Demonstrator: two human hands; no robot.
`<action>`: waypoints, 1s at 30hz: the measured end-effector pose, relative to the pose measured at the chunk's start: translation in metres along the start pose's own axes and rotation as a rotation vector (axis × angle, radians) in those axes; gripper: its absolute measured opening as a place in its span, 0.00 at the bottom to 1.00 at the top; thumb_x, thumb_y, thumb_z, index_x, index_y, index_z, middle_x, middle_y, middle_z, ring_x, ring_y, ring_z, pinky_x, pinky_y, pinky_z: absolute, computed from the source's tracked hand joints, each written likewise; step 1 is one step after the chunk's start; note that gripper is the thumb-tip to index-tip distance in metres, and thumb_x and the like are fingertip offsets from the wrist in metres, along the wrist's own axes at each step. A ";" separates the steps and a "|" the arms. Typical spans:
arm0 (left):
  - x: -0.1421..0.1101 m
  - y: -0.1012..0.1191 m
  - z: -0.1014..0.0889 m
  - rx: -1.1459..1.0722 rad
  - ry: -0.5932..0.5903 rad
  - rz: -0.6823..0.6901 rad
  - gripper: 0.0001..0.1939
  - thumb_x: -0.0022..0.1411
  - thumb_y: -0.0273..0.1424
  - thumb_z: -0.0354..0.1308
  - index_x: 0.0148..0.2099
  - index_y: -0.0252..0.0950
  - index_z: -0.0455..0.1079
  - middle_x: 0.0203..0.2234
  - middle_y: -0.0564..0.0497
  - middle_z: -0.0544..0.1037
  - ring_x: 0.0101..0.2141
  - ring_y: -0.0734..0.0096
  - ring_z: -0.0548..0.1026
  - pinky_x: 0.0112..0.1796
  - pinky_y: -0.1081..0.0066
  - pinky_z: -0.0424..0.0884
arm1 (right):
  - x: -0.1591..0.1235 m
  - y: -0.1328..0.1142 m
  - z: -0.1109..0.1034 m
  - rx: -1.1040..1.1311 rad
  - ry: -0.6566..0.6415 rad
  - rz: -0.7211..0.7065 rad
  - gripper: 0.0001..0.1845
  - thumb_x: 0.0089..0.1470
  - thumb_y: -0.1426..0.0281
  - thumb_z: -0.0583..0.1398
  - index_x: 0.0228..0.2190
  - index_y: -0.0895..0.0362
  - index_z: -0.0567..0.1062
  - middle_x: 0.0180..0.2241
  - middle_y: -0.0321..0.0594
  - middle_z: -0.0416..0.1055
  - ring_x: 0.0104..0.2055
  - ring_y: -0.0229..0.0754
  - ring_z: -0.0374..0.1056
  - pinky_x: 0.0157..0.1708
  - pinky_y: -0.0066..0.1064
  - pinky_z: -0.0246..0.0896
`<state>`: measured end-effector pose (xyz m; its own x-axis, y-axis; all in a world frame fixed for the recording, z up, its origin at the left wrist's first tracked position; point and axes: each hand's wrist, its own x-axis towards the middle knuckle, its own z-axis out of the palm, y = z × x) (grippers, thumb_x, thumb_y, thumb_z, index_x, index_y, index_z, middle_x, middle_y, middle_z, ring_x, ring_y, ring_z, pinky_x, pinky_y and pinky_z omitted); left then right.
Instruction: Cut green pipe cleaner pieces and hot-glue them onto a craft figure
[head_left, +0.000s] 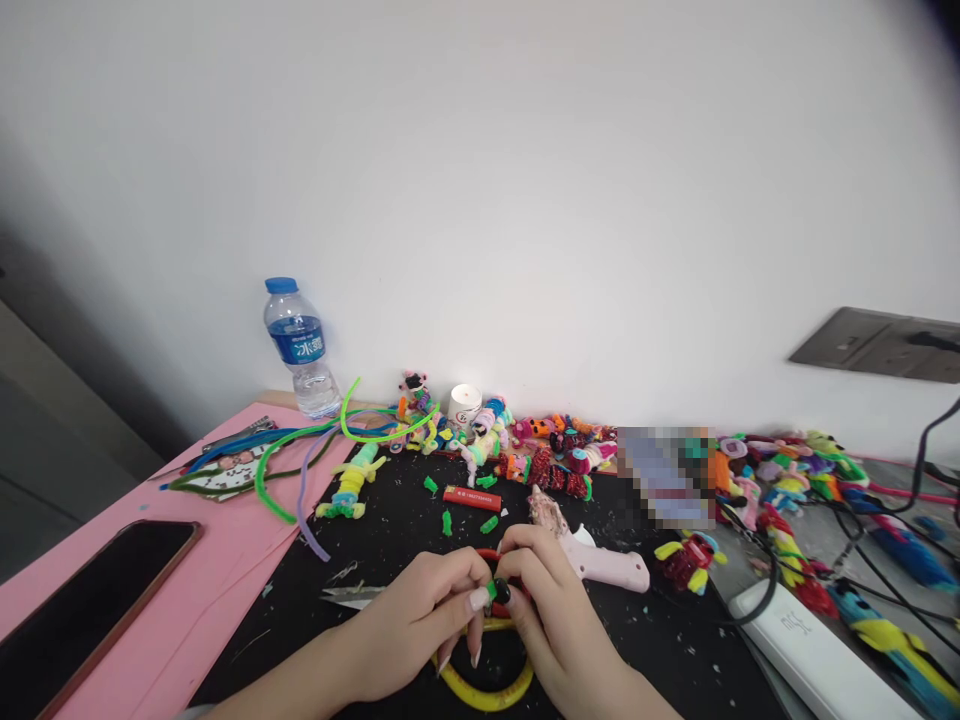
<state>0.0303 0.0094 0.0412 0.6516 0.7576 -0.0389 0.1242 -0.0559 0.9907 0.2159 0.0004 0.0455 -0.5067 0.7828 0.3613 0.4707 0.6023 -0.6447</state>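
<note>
My left hand point(420, 615) and my right hand point(551, 610) meet at the bottom middle over a black mat point(390, 530). Between their fingertips they pinch a small craft piece point(496, 592) with a green bit and a black bead, joined to red pipe cleaner. Under the hands lies a yellow pipe-cleaner loop point(484, 692). A pink glue gun point(596, 560) lies just right of my right hand. Small scissors point(352, 596) lie left of my left hand.
A water bottle point(298, 350), a white cup point(464, 405) and loose pipe cleaners point(300, 450) stand at the back left. Several finished pipe-cleaner figures point(555, 455) line the wall. A phone point(90, 600) lies on pink paper. A white power strip point(817, 660) and cables sit right.
</note>
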 end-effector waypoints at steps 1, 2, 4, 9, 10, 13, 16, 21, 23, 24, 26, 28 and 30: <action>0.000 -0.001 0.000 -0.014 -0.012 -0.003 0.12 0.65 0.37 0.44 0.34 0.34 0.59 0.20 0.54 0.72 0.15 0.82 0.60 0.18 0.81 0.57 | 0.000 0.000 0.000 -0.009 -0.002 -0.011 0.10 0.56 0.80 0.47 0.35 0.56 0.63 0.41 0.43 0.58 0.43 0.43 0.58 0.42 0.37 0.58; -0.001 -0.003 0.001 -0.034 -0.021 -0.010 0.12 0.65 0.37 0.44 0.34 0.34 0.59 0.20 0.54 0.72 0.14 0.82 0.60 0.18 0.81 0.56 | 0.000 -0.001 0.000 -0.018 -0.001 -0.021 0.11 0.56 0.80 0.46 0.34 0.56 0.64 0.40 0.43 0.59 0.43 0.42 0.59 0.41 0.36 0.58; -0.001 -0.005 0.001 -0.077 -0.034 -0.026 0.12 0.65 0.37 0.45 0.34 0.34 0.59 0.19 0.54 0.71 0.13 0.83 0.59 0.17 0.81 0.55 | 0.001 -0.003 0.000 -0.033 -0.003 -0.037 0.11 0.56 0.80 0.46 0.34 0.56 0.64 0.40 0.44 0.59 0.42 0.43 0.59 0.40 0.36 0.59; 0.001 -0.004 -0.001 -0.105 -0.020 -0.020 0.12 0.64 0.38 0.45 0.35 0.34 0.59 0.19 0.54 0.71 0.14 0.82 0.59 0.17 0.81 0.56 | 0.000 -0.003 -0.001 -0.032 0.029 -0.037 0.10 0.56 0.80 0.46 0.33 0.56 0.63 0.39 0.43 0.59 0.41 0.42 0.60 0.39 0.35 0.59; 0.001 -0.003 -0.001 -0.086 -0.009 -0.016 0.13 0.64 0.39 0.45 0.36 0.34 0.60 0.19 0.54 0.71 0.14 0.82 0.59 0.17 0.81 0.57 | 0.000 -0.002 0.000 -0.029 0.048 -0.034 0.09 0.56 0.80 0.46 0.32 0.56 0.63 0.38 0.43 0.59 0.40 0.42 0.60 0.39 0.35 0.59; 0.000 0.001 -0.001 0.060 0.022 0.005 0.11 0.63 0.38 0.48 0.37 0.34 0.60 0.19 0.56 0.70 0.16 0.80 0.62 0.19 0.80 0.58 | -0.001 0.000 0.001 -0.025 0.081 -0.023 0.08 0.55 0.80 0.48 0.31 0.56 0.62 0.37 0.42 0.59 0.39 0.41 0.59 0.38 0.34 0.59; -0.001 0.006 -0.001 0.273 0.070 0.063 0.07 0.64 0.33 0.47 0.36 0.35 0.61 0.20 0.57 0.70 0.20 0.78 0.64 0.24 0.79 0.59 | -0.001 -0.001 0.001 -0.029 0.078 -0.017 0.08 0.55 0.80 0.48 0.30 0.56 0.62 0.37 0.41 0.59 0.39 0.41 0.59 0.37 0.34 0.59; -0.001 0.011 -0.004 0.409 0.115 0.110 0.13 0.67 0.31 0.41 0.32 0.35 0.63 0.20 0.57 0.69 0.22 0.78 0.66 0.29 0.78 0.61 | -0.002 -0.002 -0.001 0.000 0.044 -0.003 0.09 0.57 0.78 0.46 0.32 0.57 0.63 0.38 0.43 0.59 0.40 0.42 0.59 0.39 0.35 0.59; 0.000 0.012 -0.005 0.407 0.112 0.081 0.14 0.67 0.32 0.40 0.33 0.35 0.63 0.20 0.56 0.71 0.21 0.78 0.66 0.28 0.78 0.61 | -0.002 -0.001 -0.001 0.006 0.061 0.011 0.09 0.57 0.78 0.45 0.32 0.57 0.63 0.38 0.43 0.59 0.39 0.42 0.59 0.39 0.36 0.58; 0.000 0.011 -0.006 0.399 0.115 0.068 0.15 0.67 0.32 0.39 0.33 0.35 0.63 0.20 0.56 0.71 0.20 0.78 0.65 0.28 0.78 0.61 | -0.002 0.000 -0.001 0.004 0.072 0.018 0.09 0.57 0.78 0.46 0.33 0.56 0.63 0.38 0.43 0.60 0.40 0.42 0.59 0.40 0.36 0.58; 0.000 0.008 -0.006 0.385 0.127 0.067 0.16 0.68 0.33 0.38 0.33 0.35 0.63 0.19 0.56 0.71 0.19 0.78 0.64 0.26 0.78 0.61 | -0.002 0.001 -0.001 -0.007 0.081 0.029 0.09 0.56 0.79 0.47 0.35 0.56 0.63 0.39 0.43 0.60 0.41 0.43 0.59 0.42 0.38 0.57; 0.001 0.005 -0.005 0.376 0.133 0.068 0.16 0.68 0.34 0.38 0.32 0.35 0.63 0.19 0.57 0.70 0.18 0.79 0.64 0.26 0.79 0.60 | -0.002 0.002 0.000 -0.020 0.073 0.029 0.10 0.55 0.79 0.48 0.37 0.56 0.64 0.40 0.43 0.60 0.43 0.43 0.58 0.44 0.38 0.56; 0.001 0.003 -0.003 0.382 0.125 0.072 0.17 0.68 0.34 0.38 0.30 0.35 0.62 0.19 0.57 0.70 0.19 0.79 0.64 0.26 0.79 0.60 | -0.001 0.001 0.001 -0.025 0.056 0.020 0.11 0.55 0.80 0.48 0.38 0.56 0.64 0.41 0.43 0.60 0.44 0.44 0.59 0.43 0.38 0.57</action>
<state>0.0288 0.0119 0.0450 0.5755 0.8149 0.0684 0.3659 -0.3314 0.8697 0.2166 0.0005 0.0438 -0.4564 0.8016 0.3860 0.4987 0.5898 -0.6351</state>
